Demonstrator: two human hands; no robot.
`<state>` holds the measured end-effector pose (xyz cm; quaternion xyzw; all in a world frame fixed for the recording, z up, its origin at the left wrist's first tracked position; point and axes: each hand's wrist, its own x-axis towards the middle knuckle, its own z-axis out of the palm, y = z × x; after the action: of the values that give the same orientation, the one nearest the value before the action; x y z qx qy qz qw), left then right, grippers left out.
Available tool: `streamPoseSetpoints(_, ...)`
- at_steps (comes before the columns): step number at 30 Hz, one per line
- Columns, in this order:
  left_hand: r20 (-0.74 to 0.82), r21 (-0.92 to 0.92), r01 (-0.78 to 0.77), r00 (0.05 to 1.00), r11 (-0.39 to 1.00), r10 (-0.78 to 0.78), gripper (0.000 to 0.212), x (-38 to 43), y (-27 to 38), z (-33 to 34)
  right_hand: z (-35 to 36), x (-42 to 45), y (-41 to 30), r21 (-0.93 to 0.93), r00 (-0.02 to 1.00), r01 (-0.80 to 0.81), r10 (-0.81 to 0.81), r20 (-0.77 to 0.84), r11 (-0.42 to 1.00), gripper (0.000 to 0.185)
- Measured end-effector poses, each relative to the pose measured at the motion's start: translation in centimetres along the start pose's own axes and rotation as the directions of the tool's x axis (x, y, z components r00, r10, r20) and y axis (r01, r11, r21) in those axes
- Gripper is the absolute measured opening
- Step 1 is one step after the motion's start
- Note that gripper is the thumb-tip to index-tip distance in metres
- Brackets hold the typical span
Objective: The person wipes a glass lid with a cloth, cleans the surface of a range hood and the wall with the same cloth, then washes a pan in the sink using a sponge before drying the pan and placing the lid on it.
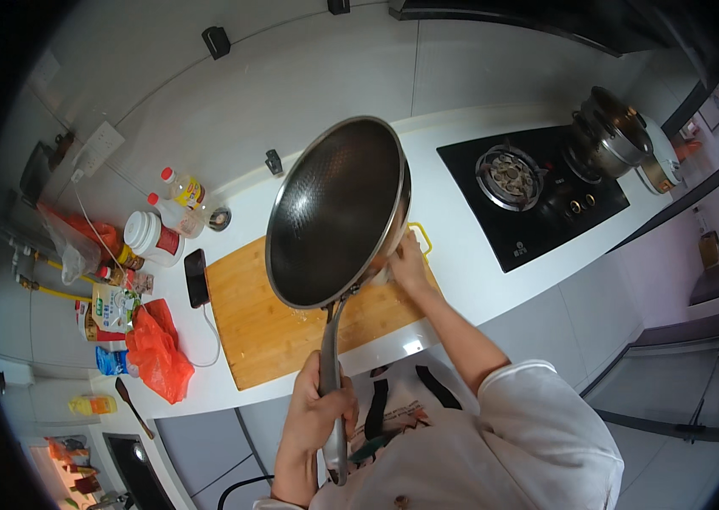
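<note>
My left hand (321, 401) grips the long metal handle (331, 357) of a wok (337, 210). The wok is tilted up above a wooden cutting board (257, 338), its dark, textured inside facing me. At the wok's outer right side is my right hand (407, 261), its fingers partly hidden by the rim and wall. Something whitish (383, 275), perhaps a cloth or paper, shows by those fingers. Beyond that hand, a yellow loop handle (422, 237) sticks out at the board's edge.
On the right is a black gas hob (493, 223) with a steel pot (611, 137). Left of the board lie a phone (196, 278) on a cable and a red plastic bag (159, 350). Bottles (187, 191) and a white tub (152, 237) stand by the wall. A spatula (133, 408) lies near the sink (136, 468).
</note>
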<state>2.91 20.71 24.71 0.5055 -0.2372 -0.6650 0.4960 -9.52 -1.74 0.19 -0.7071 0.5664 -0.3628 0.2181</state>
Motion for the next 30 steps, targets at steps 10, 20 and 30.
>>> streamPoseSetpoints(10, 0.018, 0.259, -0.067, 0.998, 0.964, 0.065, 0.03, 3.0, -3.6, 2.7, -15.3, -11.2, -14.6, 0.59, 0.59, -0.807, -0.019, 0.807, 0.009, 0.029)
streamPoseSetpoints(20, 0.146, 0.621, -0.322, 0.943, 0.714, 0.299, 0.046, 11.1, -8.1, 11.9, -20.3, -7.1, -6.3, 0.765, 0.775, -0.632, 0.105, 0.624, 0.123, 0.015)
streamPoseSetpoints(30, 0.095, 0.518, -0.316, 0.945, 0.795, 0.314, 0.038, 20.4, -13.4, 27.0, -30.2, -0.2, 7.1, 0.757, 0.783, -0.611, 0.037, 0.621, 0.23, 0.024)
